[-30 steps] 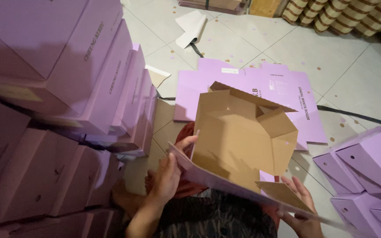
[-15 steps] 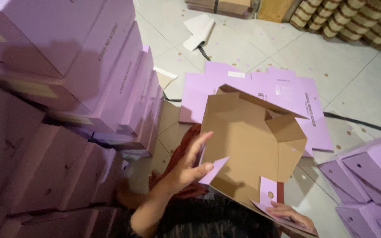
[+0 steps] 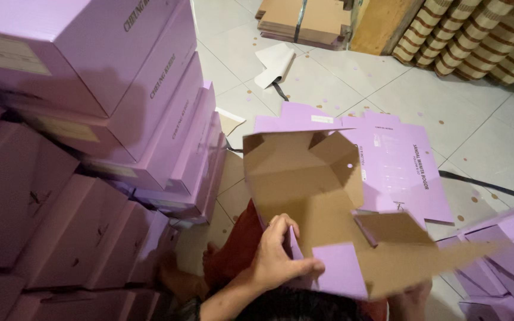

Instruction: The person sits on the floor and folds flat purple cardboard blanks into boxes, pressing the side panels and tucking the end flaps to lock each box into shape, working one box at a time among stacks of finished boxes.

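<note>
Half-folded box point(image 3: 304, 178) above left hand point(image 3: 275, 255), fingers clamped on its near flap, right hand point(image 3: 408, 294) under box, grip not clear

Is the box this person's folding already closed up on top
No, the half-folded box stands open, its brown cardboard inside showing, and the left hand grips a loose purple flap at its near edge.

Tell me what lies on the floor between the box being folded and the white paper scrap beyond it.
In the head view, flat purple box blanks, then bare tile floor.
</note>
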